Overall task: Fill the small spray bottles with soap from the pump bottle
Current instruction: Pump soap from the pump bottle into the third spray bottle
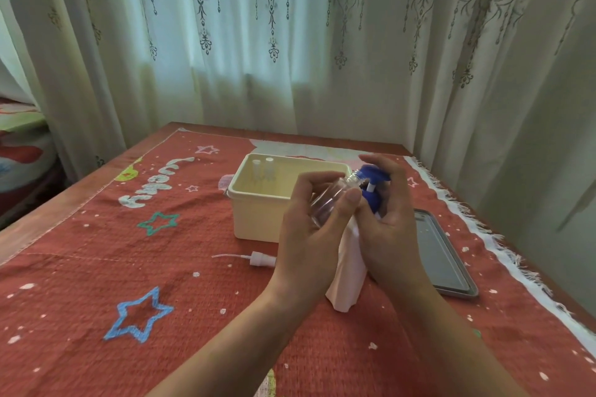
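Note:
My left hand grips a small clear spray bottle, tilted with its open neck up against the nozzle of the blue pump head. The pump head tops a white pump bottle standing on the cloth. My right hand is wrapped around the pump bottle's neck, with its fingers arched over the blue pump head. The removed white spray cap with its thin tube lies on the cloth left of my left wrist. Two more small bottles with white caps stand inside the cream box.
A cream plastic box sits behind my hands on the red star-patterned cloth. A grey lid lies flat to the right. Curtains hang close behind the table. A white fringe marks the cloth's right edge.

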`<state>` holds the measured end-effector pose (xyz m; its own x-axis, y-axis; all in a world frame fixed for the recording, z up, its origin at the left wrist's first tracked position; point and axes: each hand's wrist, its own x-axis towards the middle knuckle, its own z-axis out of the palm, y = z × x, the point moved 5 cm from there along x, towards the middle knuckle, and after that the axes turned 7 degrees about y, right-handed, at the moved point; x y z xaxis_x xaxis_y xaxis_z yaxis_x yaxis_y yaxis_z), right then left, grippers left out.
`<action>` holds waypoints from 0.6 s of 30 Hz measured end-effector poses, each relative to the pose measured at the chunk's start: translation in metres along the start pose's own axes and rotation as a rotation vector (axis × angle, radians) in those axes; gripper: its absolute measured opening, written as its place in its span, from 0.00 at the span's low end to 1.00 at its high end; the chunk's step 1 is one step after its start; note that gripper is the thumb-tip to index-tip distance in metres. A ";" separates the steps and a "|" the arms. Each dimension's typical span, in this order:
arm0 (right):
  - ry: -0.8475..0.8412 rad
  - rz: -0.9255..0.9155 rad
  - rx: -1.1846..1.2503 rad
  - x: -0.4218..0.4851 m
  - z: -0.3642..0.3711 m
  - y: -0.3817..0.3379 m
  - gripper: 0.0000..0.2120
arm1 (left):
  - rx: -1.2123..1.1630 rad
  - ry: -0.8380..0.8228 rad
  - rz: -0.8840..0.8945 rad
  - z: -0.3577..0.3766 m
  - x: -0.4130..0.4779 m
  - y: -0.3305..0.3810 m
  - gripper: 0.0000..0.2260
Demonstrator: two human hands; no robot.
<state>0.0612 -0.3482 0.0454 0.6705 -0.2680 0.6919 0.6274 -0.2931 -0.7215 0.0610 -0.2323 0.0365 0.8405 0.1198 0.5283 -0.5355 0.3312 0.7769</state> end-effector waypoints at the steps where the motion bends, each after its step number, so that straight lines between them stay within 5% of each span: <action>1: 0.002 0.000 0.002 0.000 0.000 0.000 0.21 | -0.011 0.002 0.003 0.000 0.001 0.001 0.09; 18: -0.001 -0.004 0.003 0.000 0.000 0.000 0.21 | 0.026 0.008 -0.015 -0.001 -0.002 -0.003 0.11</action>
<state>0.0606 -0.3483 0.0455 0.6684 -0.2661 0.6945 0.6311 -0.2912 -0.7190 0.0612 -0.2328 0.0323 0.8490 0.1228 0.5139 -0.5248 0.3083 0.7934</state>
